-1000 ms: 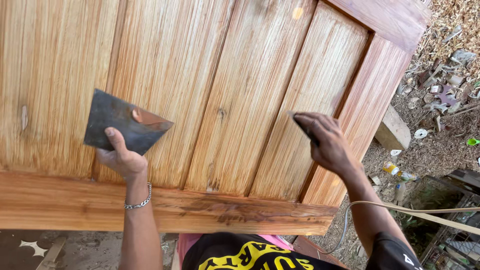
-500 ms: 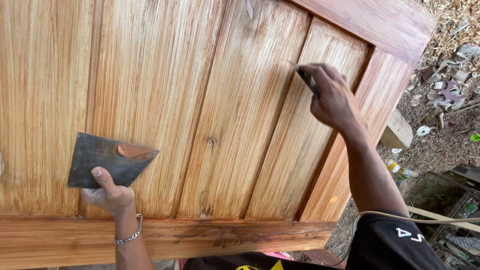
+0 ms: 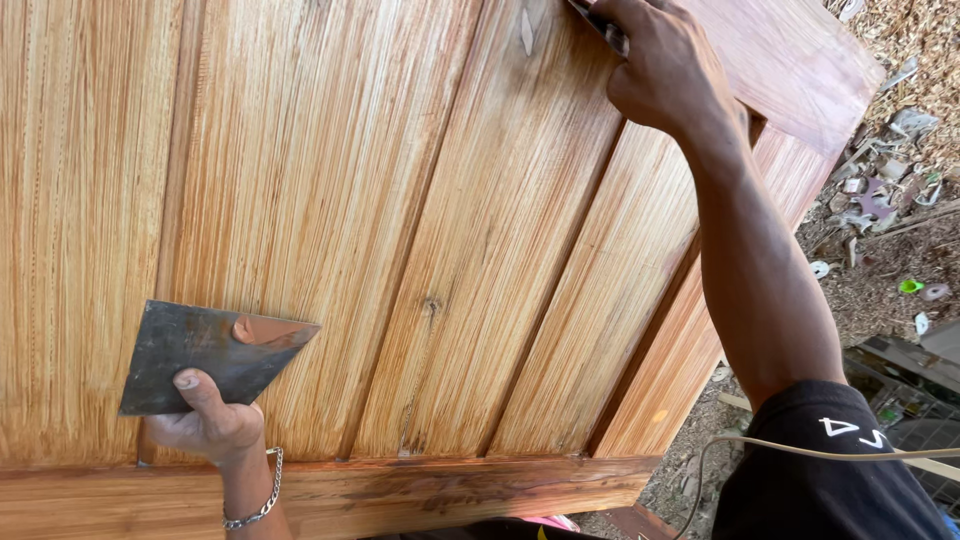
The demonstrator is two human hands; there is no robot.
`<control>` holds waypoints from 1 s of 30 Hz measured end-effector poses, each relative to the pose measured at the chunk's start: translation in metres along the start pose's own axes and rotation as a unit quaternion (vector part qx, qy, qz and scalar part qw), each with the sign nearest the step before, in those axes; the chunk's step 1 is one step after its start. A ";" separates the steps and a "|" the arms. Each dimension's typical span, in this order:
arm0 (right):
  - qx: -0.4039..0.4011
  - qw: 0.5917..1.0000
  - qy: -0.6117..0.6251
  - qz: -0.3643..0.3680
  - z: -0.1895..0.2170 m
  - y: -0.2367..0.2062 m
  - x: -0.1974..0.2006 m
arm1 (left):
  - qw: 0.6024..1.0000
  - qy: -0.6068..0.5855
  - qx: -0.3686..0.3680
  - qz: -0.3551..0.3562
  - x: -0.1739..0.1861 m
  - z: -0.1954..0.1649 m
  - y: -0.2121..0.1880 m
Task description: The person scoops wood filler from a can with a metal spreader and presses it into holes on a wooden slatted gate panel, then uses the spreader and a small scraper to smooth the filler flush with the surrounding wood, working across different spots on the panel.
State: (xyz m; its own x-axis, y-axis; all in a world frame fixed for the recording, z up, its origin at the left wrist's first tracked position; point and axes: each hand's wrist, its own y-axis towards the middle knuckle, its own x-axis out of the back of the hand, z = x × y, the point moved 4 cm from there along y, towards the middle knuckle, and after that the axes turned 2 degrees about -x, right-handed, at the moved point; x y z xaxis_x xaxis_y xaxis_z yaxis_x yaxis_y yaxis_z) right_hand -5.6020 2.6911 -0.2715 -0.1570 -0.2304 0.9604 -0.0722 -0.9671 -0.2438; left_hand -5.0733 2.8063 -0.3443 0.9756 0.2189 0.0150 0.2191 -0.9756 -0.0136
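— What is lying out on the wood-chip ground [image 3: 935, 60]?
— A small green scrap [image 3: 910, 286] is sitting there, with grey and white litter [image 3: 880, 195] piling up just above it.
— And below the green scrap?
— A wire-mesh crate [image 3: 905, 405] is standing there, and a pale cord [image 3: 800, 450] is running across below that.

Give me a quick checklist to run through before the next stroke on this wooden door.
1. Left hand grips the flat metal plate: ok.
2. Reddish-brown filler is on the plate's upper edge: ok.
3. Right hand holds a small tool at the top of the door: ok.
4. Filler on that tool: cannot tell, mostly hidden by the fingers.
5. Cord hangs off the door, by the right arm: ok.
6. Bracelet sits over the bottom rail; touching or not: cannot tell.
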 end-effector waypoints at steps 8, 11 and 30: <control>-0.059 0.996 0.048 0.047 0.012 -0.020 -0.013 | 1.000 -0.012 0.000 -0.027 0.021 0.023 -0.014; -0.067 0.993 0.070 0.067 0.005 -0.019 0.002 | 0.999 0.021 -0.006 -0.034 0.026 0.029 -0.016; 0.012 0.990 0.078 0.119 0.013 -0.013 0.031 | 0.999 0.028 0.011 -0.030 0.034 0.044 -0.019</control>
State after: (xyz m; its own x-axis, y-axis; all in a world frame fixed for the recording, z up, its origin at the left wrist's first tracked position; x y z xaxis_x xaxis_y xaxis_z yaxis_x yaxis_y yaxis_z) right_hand -5.5936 2.6955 -0.2364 -0.3169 -0.4338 0.8434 0.0077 -0.8904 -0.4551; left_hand -5.0438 2.8331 -0.3877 0.9587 0.2754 0.0715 0.2782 -0.9600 -0.0324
